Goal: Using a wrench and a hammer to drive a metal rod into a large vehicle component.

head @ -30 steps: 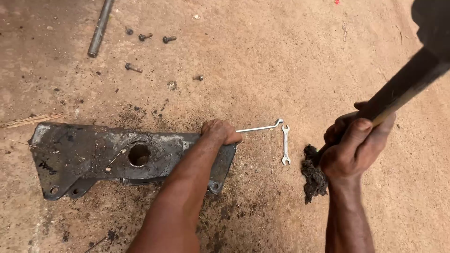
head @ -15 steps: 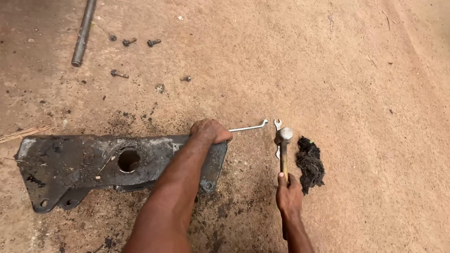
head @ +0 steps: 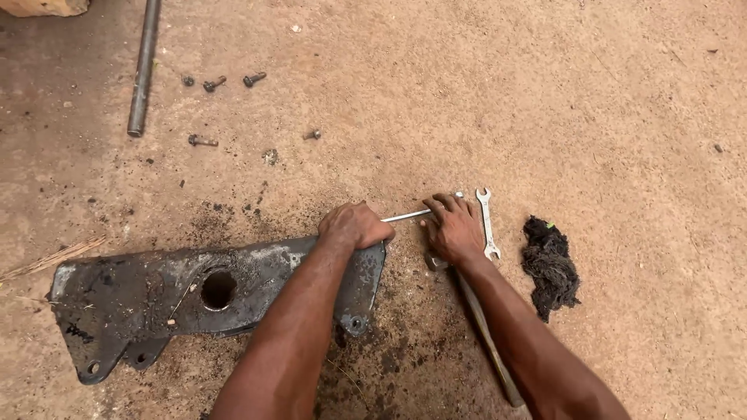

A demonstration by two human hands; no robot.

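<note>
The right hand (head: pixel 454 229) has put the hammer (head: pixel 482 330) down on the ground and now grabs the thin rod (head: pixel 408 215). The left hand (head: pixel 354 225) stays closed on the rod's other end, on the metal plate (head: pixel 156 299).

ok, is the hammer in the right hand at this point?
No: the hammer lies on the dirt under the right forearm, while the right hand rests on the ground over the thin metal rod.
</note>
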